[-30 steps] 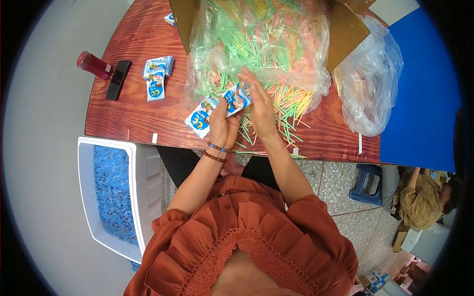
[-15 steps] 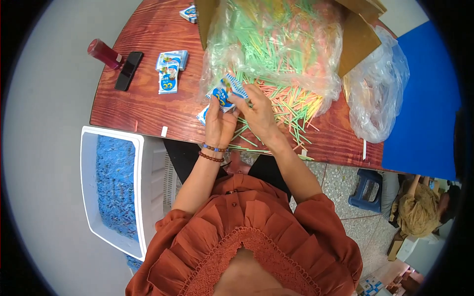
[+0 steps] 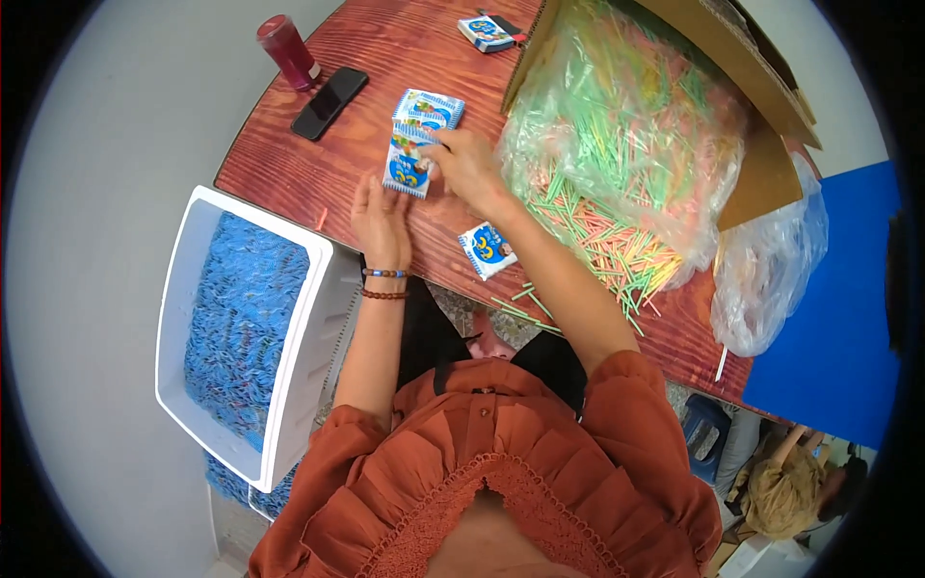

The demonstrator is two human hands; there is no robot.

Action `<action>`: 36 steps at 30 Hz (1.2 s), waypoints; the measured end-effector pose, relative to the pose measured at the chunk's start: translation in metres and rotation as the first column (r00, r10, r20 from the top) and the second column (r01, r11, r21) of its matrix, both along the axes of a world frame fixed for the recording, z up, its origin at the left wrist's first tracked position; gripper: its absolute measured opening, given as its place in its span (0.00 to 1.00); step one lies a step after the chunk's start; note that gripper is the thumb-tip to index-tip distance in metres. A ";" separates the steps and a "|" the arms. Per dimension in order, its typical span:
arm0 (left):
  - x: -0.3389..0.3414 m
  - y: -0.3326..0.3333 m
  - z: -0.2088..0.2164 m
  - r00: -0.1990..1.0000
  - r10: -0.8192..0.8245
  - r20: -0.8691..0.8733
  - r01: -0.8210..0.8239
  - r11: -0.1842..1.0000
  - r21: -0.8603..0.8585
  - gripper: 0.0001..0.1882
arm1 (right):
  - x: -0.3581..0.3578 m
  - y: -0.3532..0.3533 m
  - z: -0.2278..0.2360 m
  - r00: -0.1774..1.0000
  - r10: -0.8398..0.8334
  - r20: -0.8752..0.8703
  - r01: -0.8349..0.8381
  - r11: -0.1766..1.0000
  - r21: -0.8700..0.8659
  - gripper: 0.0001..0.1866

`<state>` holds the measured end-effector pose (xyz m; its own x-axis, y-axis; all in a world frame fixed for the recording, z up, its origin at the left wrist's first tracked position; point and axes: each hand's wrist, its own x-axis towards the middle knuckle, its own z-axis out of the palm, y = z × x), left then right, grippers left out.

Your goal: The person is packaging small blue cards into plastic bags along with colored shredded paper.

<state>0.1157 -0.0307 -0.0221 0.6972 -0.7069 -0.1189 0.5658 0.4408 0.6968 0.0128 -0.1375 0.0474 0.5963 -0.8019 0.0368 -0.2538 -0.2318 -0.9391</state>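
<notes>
My right hand (image 3: 467, 171) reaches to a small blue-and-white printed packet (image 3: 408, 166), its thumb and finger closed at the packet's right edge. Beneath the near side of that packet is my left hand (image 3: 382, 226), fingers stretched out and holding nothing. It wears two beaded bracelets (image 3: 385, 274) at the wrist. More packets (image 3: 429, 109) of the same kind lie just behind, partly overlapped. Under my right forearm, near the table's edge, rests another packet (image 3: 488, 250).
A cardboard box (image 3: 761, 188) with a clear bag spills thin pastel sticks (image 3: 626, 255) onto the table. Behind the packets lie a phone (image 3: 330, 103), a red-filled bottle (image 3: 287, 53) and another packet (image 3: 487, 34). A white tub (image 3: 323, 279) of blue pieces stands left. A person (image 3: 785, 486) sits at lower right.
Both hands have moved left from in front of the sticks to the packets. The packet they held is now at the group, and my left hand has let go. The view has shifted.
</notes>
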 end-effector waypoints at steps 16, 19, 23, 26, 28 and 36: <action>-0.069 0.034 0.008 -0.113 -0.551 0.827 -0.511 0.746 0.428 0.19 | -0.050 -0.008 0.003 0.972 -0.223 0.068 0.217 0.759 -0.614 0.12; -0.067 0.029 -0.010 -0.086 -0.538 0.839 -0.463 0.767 0.444 0.20 | -0.106 0.031 0.010 0.980 -0.072 -0.188 0.065 0.997 -0.045 0.11; -0.070 0.023 -0.004 0.116 -0.613 0.782 -0.304 0.727 0.616 0.18 | -0.152 0.052 -0.061 0.947 -0.181 -0.264 0.099 0.950 -0.297 0.11; -0.065 0.022 -0.003 0.070 -0.568 0.820 -0.296 0.773 0.561 0.16 | -0.159 0.055 -0.077 0.940 -0.286 -0.186 0.214 0.919 -0.331 0.11; -0.058 0.023 -0.003 0.010 -0.569 0.822 -0.295 0.784 0.546 0.14 | -0.159 0.057 -0.077 0.937 -0.314 -0.151 0.270 0.928 -0.257 0.11; -0.047 0.032 0.017 -0.079 -0.418 0.905 -0.309 0.873 0.376 0.12 | -0.160 0.058 -0.052 0.950 -0.267 -0.159 0.218 0.937 -0.273 0.13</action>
